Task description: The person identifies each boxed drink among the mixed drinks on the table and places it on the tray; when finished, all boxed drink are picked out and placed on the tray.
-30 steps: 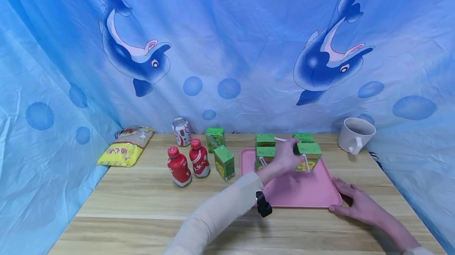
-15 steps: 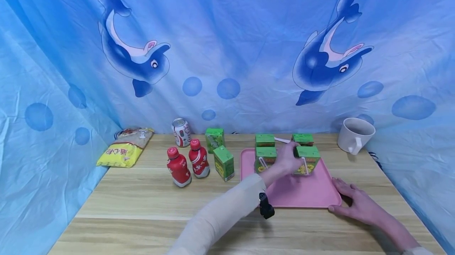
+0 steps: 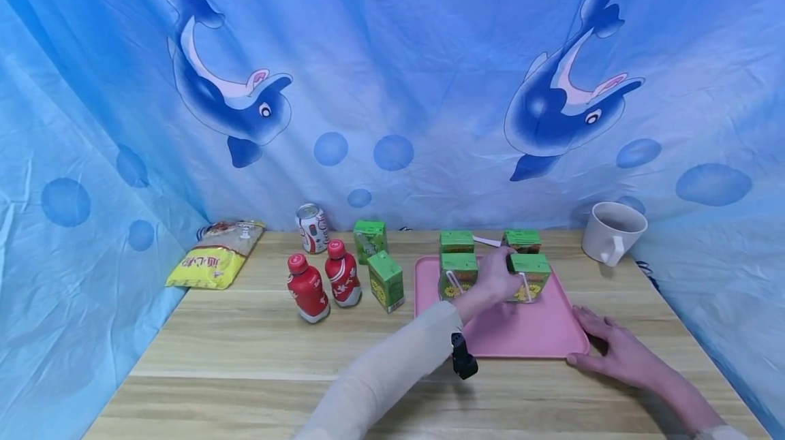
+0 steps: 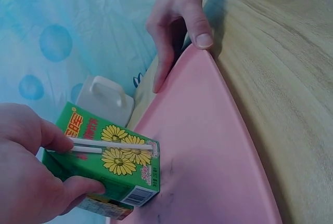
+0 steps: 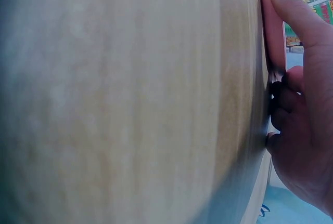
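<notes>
In the head view, my left hand (image 3: 498,278) grips a green drink box (image 3: 537,285) with a straw on its front, above the pink tray (image 3: 533,334). The left wrist view has thumb and fingers of my left hand (image 4: 31,167) on either side of this flowered box (image 4: 118,160), its lower end close to the tray (image 4: 208,130). Left of that hand stands a similar box (image 3: 458,266). My right hand (image 3: 622,356) grips the tray's near right corner, thumb on the front rim (image 5: 276,37) in the right wrist view.
Two green boxes (image 3: 456,241) (image 3: 521,240) stand at the back, by a grey-white mug (image 3: 607,232). Leftward are two green boxes (image 3: 388,281) (image 3: 371,239), two red bottles (image 3: 308,288) (image 3: 343,273), a can (image 3: 313,229) and a yellow food bag (image 3: 205,266).
My left hand and its box have moved slightly towards the table's front, showing more of the box behind. My right hand has stayed on the tray corner.
</notes>
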